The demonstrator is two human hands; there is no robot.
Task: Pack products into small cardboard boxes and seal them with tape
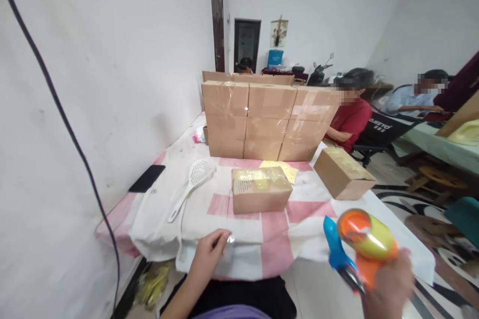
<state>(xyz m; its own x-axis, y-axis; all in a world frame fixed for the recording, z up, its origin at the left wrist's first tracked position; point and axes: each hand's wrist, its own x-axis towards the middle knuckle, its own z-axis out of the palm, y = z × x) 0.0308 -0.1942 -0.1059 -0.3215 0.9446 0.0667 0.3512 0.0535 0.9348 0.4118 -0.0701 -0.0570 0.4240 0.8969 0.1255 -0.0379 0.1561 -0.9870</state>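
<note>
My right hand (389, 286) grips an orange and blue tape dispenser (359, 246) with a yellowish tape roll, held above the table's near right edge. At the near edge of the cloth, my left hand (207, 256) pinches a small piece of clear tape (230, 240). A taped cardboard box (260, 189) sits in the middle of the table in front of me. A second box (342, 173) lies to its right, turned at an angle.
A wall of stacked cardboard boxes (267, 122) stands at the table's far end. A white slotted spoon (190, 187) and a black phone (147, 178) lie at left. A black cable (56, 104) hangs on the left wall. Two people sit beyond at right.
</note>
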